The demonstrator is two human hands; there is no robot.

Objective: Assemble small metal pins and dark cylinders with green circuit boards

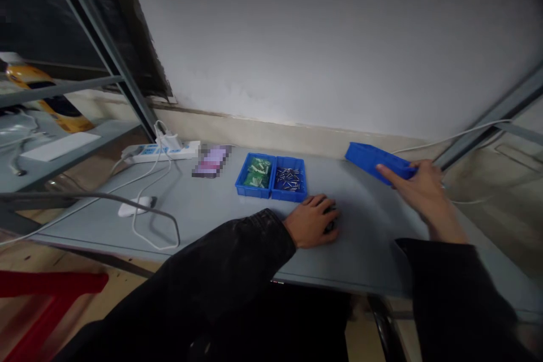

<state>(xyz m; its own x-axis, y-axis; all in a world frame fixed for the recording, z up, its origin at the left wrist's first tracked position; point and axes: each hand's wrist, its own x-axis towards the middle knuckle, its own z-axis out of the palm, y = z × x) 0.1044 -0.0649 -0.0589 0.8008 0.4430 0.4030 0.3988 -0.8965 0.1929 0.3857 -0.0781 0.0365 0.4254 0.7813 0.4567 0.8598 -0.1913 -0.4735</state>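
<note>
My right hand [424, 195] grips one end of a blue plastic bin [373, 159], thumb on its near side. The bin is tilted and raised at the right of the table; its inside is hidden from me. My left hand [313, 222] rests on the table with its fingers curled around something small and dark, mostly covered by the hand. Just beyond its knuckles two more blue bins stand side by side. The left bin [253, 193] holds green and whitish pieces, and the right bin [288, 195] holds many small, thin metal parts.
A white power strip [186, 150] with plugs and cables lies at the back left, beside a pixelated purple item [212, 160]. Loose cables and a white object [136, 206] lie nearer. An orange bottle [46, 93] leans on the left shelf. A red stool [51, 285] stands below.
</note>
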